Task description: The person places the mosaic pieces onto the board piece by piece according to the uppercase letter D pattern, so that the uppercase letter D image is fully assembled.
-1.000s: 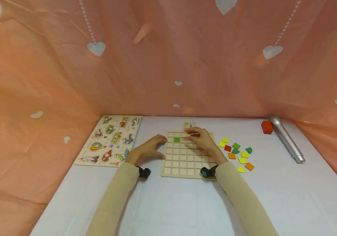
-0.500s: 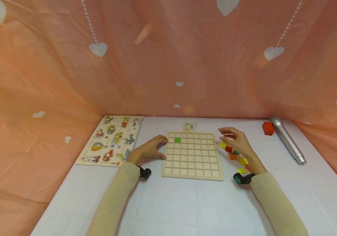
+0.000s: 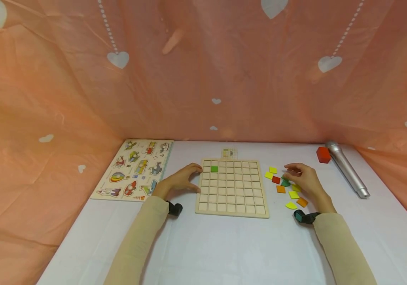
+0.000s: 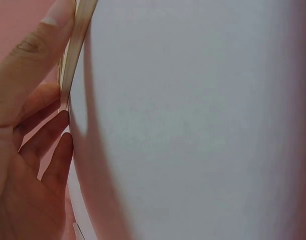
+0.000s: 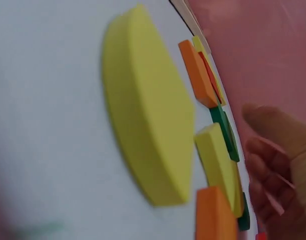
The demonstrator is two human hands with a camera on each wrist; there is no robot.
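Over the loose tiles [image 3: 281,189], the right hand [image 3: 306,180] has been brought from the board [image 3: 231,191] — thumb and fingers apart, tiles within reach; board's left edge touched by the left hand [image 3: 179,181], fingers spread.

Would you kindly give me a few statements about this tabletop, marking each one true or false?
1. The left hand is at the left edge of the wooden grid board. True.
2. The square tile set in the grid is red. False: a green square tile sits there.
3. The right hand is above the puzzle board with vehicle pictures. False: the right hand is over the loose coloured tiles.
4. The red block lies beside the silver microphone. True.
5. The picture puzzle board lies right of the grid board. False: the picture puzzle board lies to its left.
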